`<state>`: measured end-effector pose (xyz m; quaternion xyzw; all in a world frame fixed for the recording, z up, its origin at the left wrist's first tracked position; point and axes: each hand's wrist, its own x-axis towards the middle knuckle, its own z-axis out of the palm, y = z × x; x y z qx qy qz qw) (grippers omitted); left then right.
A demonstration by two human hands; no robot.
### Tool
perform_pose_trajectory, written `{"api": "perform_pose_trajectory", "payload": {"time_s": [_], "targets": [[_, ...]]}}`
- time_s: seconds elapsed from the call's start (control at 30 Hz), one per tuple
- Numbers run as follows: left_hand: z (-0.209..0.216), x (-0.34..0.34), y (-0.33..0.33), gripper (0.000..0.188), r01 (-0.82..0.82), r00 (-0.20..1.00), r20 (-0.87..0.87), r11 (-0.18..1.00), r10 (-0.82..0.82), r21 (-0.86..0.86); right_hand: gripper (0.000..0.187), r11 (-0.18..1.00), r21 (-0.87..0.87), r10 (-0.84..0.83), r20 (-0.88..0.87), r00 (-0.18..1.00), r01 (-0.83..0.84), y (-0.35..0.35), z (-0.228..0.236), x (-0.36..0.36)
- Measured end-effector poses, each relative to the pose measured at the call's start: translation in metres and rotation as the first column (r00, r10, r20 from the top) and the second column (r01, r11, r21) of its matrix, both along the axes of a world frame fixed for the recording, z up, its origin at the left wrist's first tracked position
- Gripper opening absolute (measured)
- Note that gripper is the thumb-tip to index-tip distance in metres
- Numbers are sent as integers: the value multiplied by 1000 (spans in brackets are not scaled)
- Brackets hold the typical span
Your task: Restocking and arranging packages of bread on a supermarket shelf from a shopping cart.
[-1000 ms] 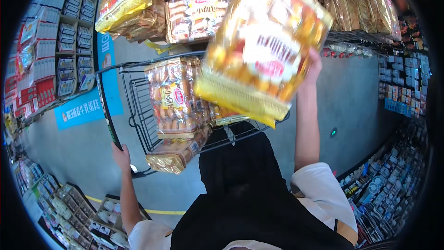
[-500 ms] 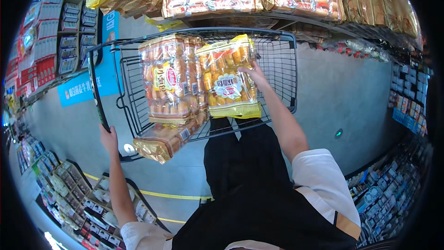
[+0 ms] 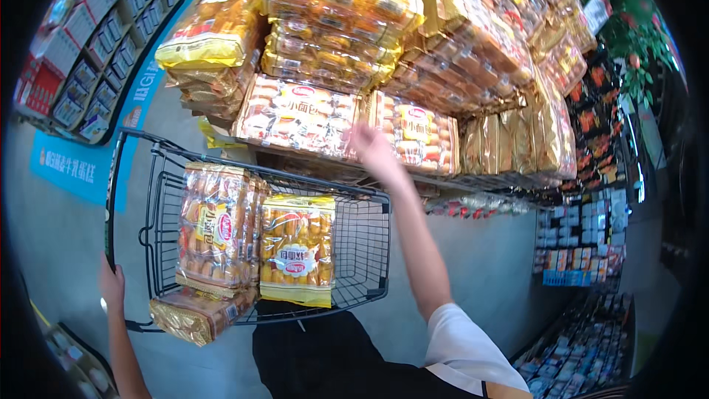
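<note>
My left hand (image 3: 112, 286) is closed round the dark handle (image 3: 111, 210) of a wire shopping cart (image 3: 385, 210). Inside the cart, gold bags of small bread rolls (image 3: 210, 233) stand beside a yellow bag of bread rolls (image 3: 298, 240). Another gold bag (image 3: 193, 315) lies at the cart's near left, partly under the standing ones. Stretched forward past the cart, my right hand (image 3: 371, 146) is over the front of the bread display, in front of two gold bags of rolls (image 3: 303, 120). Motion smears its fingers, and contact with a bag cannot be made out.
Stacked yellow bread bags (image 3: 343, 0) and gold bread bags (image 3: 473, 48) rise on the display ahead. Shelves of boxed goods (image 3: 96, 52) stand at the far left, above a blue floor sign (image 3: 77, 162). More stocked shelving (image 3: 576, 332) and a blue basket (image 3: 567, 278) are at the right.
My right hand has left the yellow bread bag in the cart and moved forward to the display. The view has tilted up, showing more stacked bread. My left hand stays on the handle.
</note>
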<state>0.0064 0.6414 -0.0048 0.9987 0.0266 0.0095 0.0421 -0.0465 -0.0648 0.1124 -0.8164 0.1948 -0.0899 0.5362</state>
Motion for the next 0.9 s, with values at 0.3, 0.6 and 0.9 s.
{"api": "perform_pose_trajectory", "payload": {"time_s": [0.3, 0.6, 0.9], "targets": [[11, 8, -16, 58, -11, 998, -53, 991, 18, 136, 89, 369, 926, -308, 199, 930, -76, -38, 120, 183], [15, 2, -7, 55, 59, 998, 39, 998, -59, 12, 77, 563, 805, -535, 182, 825, 187, -39, 135, 270], [38, -3, -33, 54, -38, 992, -122, 998, 44, 47, 38, 575, 773, -654, 238, 718, 268, -42, 120, 259]]}}
